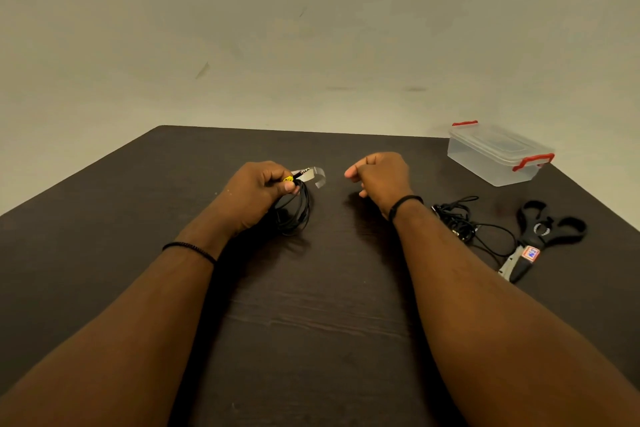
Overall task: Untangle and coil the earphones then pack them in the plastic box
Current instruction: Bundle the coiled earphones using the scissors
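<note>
The dark desk [318, 305] carries everything. At its far right corner stands the clear plastic box [491, 158], its lid on and the red clips down. Nearer on the right lie black-handled scissors [543, 236], and just beside them a second, tangled pair of earphones [464, 222], loose on the surface.

The left hand [256, 194] grips a coiled black pair of earphones [294, 215], fingers curled round the loops and the yellow-marked plug, with a strip of clear tape [317, 177] sticking out from the plug end. The right hand [379, 173] hovers close by with its fingers curled, holding nothing that can be made out.

The step in hand looks like securing the finished coil. The next move likely calls for the right hand to pinch the free end of the tape and wrap it round the loops while the left keeps them bunched; the box then needs unclipping, and the tangled pair is not yet dealt with.
</note>
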